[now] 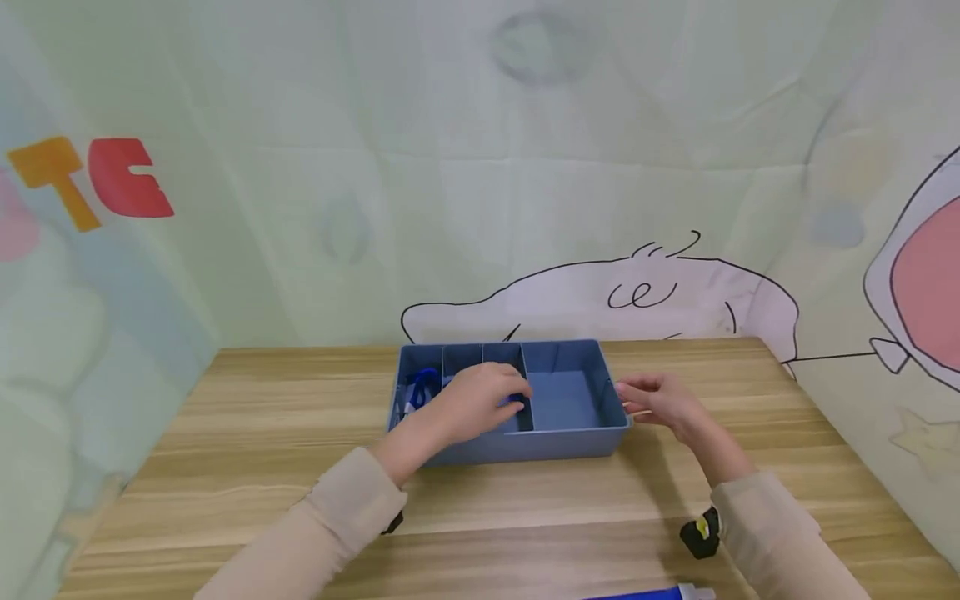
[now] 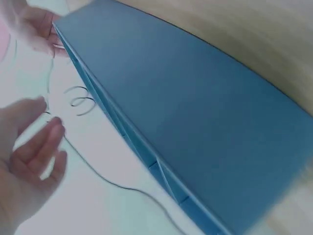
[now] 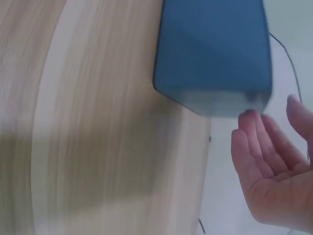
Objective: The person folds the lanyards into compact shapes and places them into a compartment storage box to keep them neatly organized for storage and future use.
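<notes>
A blue-grey divided box (image 1: 525, 446) stands on the wooden table. My left hand (image 1: 483, 400) hovers over its middle compartments, fingers loosely bent with nothing between thumb and fingers; the left wrist view shows the same hand (image 2: 32, 156) above the rim. Below its fingers, a bit of something blue (image 1: 515, 398) shows in a compartment, mostly hidden. The leftmost compartment holds a blue looped thing (image 1: 426, 383) with a whitish part, its kind unclear. My right hand (image 1: 663, 404) is at the box's right end, fingers extended; in the right wrist view its fingertips (image 3: 250, 115) appear to touch the end wall.
Near the table's front edge lies a blue thing with a whitish tip (image 1: 652, 594), cut off by the frame. The wide right compartment (image 1: 562, 400) shows its bare floor. A printed cloth wall (image 1: 487, 208) rises behind the table.
</notes>
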The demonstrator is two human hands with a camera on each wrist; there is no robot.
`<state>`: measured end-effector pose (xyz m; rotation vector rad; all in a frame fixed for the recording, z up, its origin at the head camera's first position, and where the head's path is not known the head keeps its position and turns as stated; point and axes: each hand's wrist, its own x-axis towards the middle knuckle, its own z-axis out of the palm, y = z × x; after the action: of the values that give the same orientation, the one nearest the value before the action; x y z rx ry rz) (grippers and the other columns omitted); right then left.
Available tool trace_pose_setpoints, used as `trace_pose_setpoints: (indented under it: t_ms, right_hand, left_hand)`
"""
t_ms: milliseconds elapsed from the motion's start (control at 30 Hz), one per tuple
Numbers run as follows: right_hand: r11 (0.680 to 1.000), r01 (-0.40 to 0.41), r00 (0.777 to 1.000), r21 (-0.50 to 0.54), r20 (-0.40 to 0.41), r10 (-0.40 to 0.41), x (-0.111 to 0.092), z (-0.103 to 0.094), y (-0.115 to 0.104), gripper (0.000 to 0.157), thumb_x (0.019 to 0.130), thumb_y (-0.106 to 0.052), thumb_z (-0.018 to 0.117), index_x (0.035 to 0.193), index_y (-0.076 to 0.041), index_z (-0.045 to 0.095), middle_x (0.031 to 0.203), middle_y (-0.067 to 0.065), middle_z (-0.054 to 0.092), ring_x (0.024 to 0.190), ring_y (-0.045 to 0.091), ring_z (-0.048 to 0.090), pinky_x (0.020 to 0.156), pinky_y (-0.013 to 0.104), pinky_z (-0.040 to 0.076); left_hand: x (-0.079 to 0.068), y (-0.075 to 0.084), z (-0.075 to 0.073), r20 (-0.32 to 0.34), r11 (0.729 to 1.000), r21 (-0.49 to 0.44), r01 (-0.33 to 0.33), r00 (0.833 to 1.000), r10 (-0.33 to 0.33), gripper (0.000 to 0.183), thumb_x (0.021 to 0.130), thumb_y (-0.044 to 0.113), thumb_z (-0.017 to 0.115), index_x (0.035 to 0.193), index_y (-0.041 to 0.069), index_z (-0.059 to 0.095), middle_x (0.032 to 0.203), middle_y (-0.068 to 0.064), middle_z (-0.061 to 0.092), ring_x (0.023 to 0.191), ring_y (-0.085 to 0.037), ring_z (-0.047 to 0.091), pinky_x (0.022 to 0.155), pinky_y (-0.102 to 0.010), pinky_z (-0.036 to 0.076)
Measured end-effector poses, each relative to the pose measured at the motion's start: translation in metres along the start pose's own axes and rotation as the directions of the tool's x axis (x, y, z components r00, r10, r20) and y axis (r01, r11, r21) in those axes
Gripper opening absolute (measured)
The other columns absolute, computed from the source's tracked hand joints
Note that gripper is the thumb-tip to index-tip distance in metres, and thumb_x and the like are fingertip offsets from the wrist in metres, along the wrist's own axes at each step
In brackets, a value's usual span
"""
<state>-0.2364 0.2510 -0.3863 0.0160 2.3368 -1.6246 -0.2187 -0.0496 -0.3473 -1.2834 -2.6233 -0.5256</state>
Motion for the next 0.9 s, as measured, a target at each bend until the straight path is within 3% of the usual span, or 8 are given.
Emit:
trace_pose_setpoints:
  t_ms: [100,200,333,433,533,633,733,900]
  right_hand:
    - [1.000,0.015,0.999,-0.020,0.031,-0.014,-0.008,-0.007,0.001,0.045,0.092,-0.019,0.061,0.117,0.016,0.052,0.090,0.006,0.068,0.076,0.011,0.063,0.072,0.029,0.054]
    - [0.999,0.027,0.998,-0.047,0.065,-0.024,-0.019,-0.013,0.002,0.039,0.090,-0.018,0.063,0.110,0.015,0.057,0.082,0.002,0.067,0.071,0.010,0.062,0.069,0.028,0.054]
    - [0.993,0.083,0.988,-0.089,0.136,-0.071,-0.033,-0.016,0.010,0.037,0.087,-0.014,0.067,0.108,0.015,0.057,0.083,0.006,0.067,0.071,0.012,0.061,0.068,0.031,0.054]
    - [0.977,0.165,0.965,-0.135,0.226,-0.132,-0.043,-0.013,0.021,0.035,0.084,-0.011,0.068,0.106,0.014,0.057,0.084,0.010,0.064,0.071,0.012,0.059,0.065,0.030,0.053]
    - [0.946,0.284,0.913,-0.158,0.346,-0.217,-0.052,-0.005,0.038,0.027,0.082,-0.011,0.070,0.098,0.009,0.061,0.080,0.006,0.063,0.070,0.009,0.057,0.063,0.026,0.051]
    - [0.908,0.394,0.839,-0.145,0.461,-0.290,-0.062,0.007,0.055,0.019,0.081,-0.011,0.072,0.091,0.001,0.063,0.074,-0.002,0.062,0.067,0.003,0.056,0.058,0.021,0.049]
    - [0.884,0.449,0.776,-0.132,0.548,-0.312,-0.070,0.018,0.064,0.014,0.082,-0.015,0.072,0.088,-0.005,0.064,0.070,-0.008,0.060,0.063,-0.003,0.052,0.053,0.019,0.047]
    - [0.870,0.478,0.707,-0.119,0.641,-0.300,-0.079,0.030,0.065,0.016,0.081,-0.021,0.073,0.086,-0.009,0.064,0.067,-0.011,0.055,0.060,-0.006,0.047,0.049,0.016,0.044]
  left_hand:
    - [-0.025,0.002,-0.007,-0.003,0.990,-0.013,-0.143,0.990,0.143,0.015,0.086,0.011,0.067,0.101,0.009,0.069,0.105,-0.003,0.064,0.096,-0.016,0.061,0.081,-0.025,0.050]
    - [-0.054,0.000,-0.011,0.022,0.973,-0.080,-0.216,0.976,0.219,0.015,0.083,0.009,0.069,0.099,0.008,0.069,0.100,-0.002,0.066,0.091,-0.012,0.062,0.079,-0.020,0.050]
    - [-0.094,-0.001,-0.020,0.192,0.963,-0.232,-0.139,0.964,0.186,0.015,0.080,0.010,0.070,0.095,0.009,0.070,0.091,0.003,0.067,0.079,-0.004,0.061,0.070,-0.013,0.048]
    - [-0.121,-0.003,-0.023,0.326,0.954,-0.298,-0.023,0.937,0.124,0.009,0.079,0.015,0.072,0.087,0.011,0.069,0.080,0.010,0.064,0.071,0.003,0.055,0.063,-0.011,0.045]
    - [-0.145,-0.010,-0.019,0.387,0.930,-0.364,0.060,0.918,0.092,0.011,0.076,0.019,0.076,0.079,0.013,0.066,0.072,0.016,0.058,0.066,0.007,0.051,0.058,-0.011,0.045]
    - [-0.163,-0.015,-0.012,0.428,0.898,-0.421,0.132,0.901,0.068,0.013,0.076,0.021,0.076,0.076,0.014,0.065,0.069,0.018,0.054,0.062,0.008,0.049,0.055,-0.012,0.044]
    - [-0.177,-0.015,-0.009,0.472,0.912,-0.366,0.184,0.881,0.011,0.013,0.074,0.022,0.076,0.073,0.018,0.064,0.064,0.021,0.051,0.058,0.008,0.046,0.052,-0.012,0.042]
    - [-0.197,-0.010,-0.012,0.573,0.916,-0.237,0.324,0.808,-0.137,0.020,0.071,0.026,0.076,0.061,0.023,0.058,0.055,0.022,0.043,0.050,0.005,0.040,0.046,-0.015,0.036]
